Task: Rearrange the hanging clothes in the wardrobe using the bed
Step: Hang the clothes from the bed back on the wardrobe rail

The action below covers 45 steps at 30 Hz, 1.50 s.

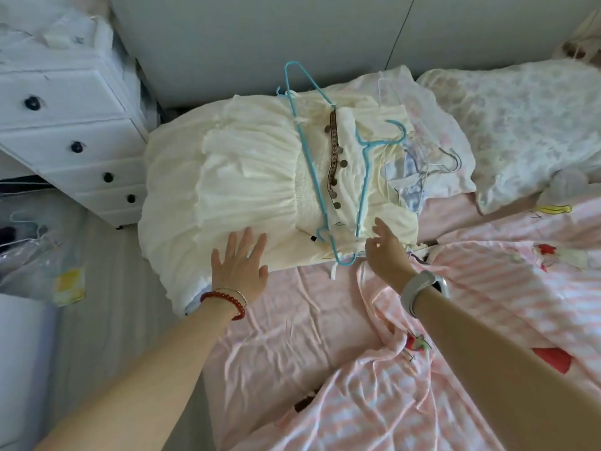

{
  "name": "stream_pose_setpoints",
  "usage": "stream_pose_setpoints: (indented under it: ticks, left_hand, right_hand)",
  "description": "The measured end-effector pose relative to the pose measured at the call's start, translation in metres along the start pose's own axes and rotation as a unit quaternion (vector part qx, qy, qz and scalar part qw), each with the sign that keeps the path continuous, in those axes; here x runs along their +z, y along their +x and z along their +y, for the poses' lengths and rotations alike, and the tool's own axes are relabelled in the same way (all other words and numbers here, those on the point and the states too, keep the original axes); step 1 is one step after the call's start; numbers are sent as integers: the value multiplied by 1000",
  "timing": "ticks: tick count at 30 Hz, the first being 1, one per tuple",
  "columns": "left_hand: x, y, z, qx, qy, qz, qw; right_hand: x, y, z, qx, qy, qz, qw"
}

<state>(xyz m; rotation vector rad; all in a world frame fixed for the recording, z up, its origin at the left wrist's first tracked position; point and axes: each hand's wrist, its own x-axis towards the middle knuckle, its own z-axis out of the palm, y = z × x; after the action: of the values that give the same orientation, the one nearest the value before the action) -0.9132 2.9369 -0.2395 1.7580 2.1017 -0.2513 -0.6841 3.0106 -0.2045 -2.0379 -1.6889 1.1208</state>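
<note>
The left hand (240, 262) lies flat, fingers spread and released, on the near edge of a pile of cream clothes (247, 187) heaped on the bed (292, 336). The right hand (385, 252) hovers loosely open, grasping nothing, just beside the pile's near right corner. Two blue hangers (312, 164) lie on the pile beyond the fingers, and a white chest of drawers (65, 125) stands to the left.

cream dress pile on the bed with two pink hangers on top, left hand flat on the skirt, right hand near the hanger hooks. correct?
Not quite: the head view shows the two hangers are light blue, not pink. The rest holds: cream dress pile on the bed, left hand flat on the skirt, right hand near the hooks.
</note>
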Motion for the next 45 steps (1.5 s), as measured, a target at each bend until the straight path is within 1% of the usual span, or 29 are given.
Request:
stream_pose_setpoints:
  ticks: [3,6,7,9,11,13,14,16,19,21,23,26,29,32,34,37,39,41,42,43,45]
  left_hand:
    - [13,10,-5,0,5,-18,1000]
    - [16,14,-3,0,-6,-20,1000]
    - [16,14,-3,0,-9,-21,1000]
    - [15,12,-5,3,-9,-25,1000]
    - [11,9,-7,5,-26,-32,999]
    - [0,3,-6,1,-63,-32,998]
    - [-7,0,-5,-3,-86,-25,996]
    - [-27,-8,-2,-8,-133,4,991]
    - [-66,-24,2,0,-212,93,973]
    - [-100,-38,7,18,-255,171,952]
    - [-137,-54,13,40,-272,246,929]
    - [-194,-84,25,83,-259,329,904]
    - [-245,-128,37,137,-199,418,876]
    - [-282,-182,45,150,-115,497,847]
    - [-291,-220,45,133,-64,530,835]
    - [-285,-278,43,110,-35,539,834]
    - [-279,-321,43,135,-39,525,839]
    - [-269,-369,46,171,-38,519,837]
    - [-262,-396,48,174,-41,504,845]
    - [-251,-422,50,159,-46,483,860]
    - [-220,-470,51,98,-62,447,887]
  right_hand:
    - [10,21,-10,32,113,-24,993]
    - [19,36,-19,115,227,-31,967]
    - [22,39,-23,139,263,-17,955]
    - [27,40,-30,152,292,59,942]
    - [25,34,-37,119,250,146,950]
    - [13,17,-45,58,208,227,950]
    - [4,8,-47,13,183,253,950]
    - [-16,-10,-49,-54,138,275,950]
    - [-52,-36,-55,-92,141,302,938]
    - [-82,-52,-62,-97,178,337,919]
    - [-110,-69,-68,-97,219,365,900]
    - [-142,-105,-76,-128,230,365,893]
    - [-165,-157,-81,-202,190,348,896]
    - [-177,-216,-73,-294,138,319,890]
    - [-183,-255,-64,-344,102,306,882]
    - [-195,-308,-48,-379,74,309,869]
    - [-202,-339,-33,-388,66,329,858]
    - [-207,-368,-16,-374,54,347,858]
    - [-208,-381,-8,-363,44,356,860]
    - [-208,-393,0,-357,33,363,860]
    - [-204,-412,12,-369,19,367,854]
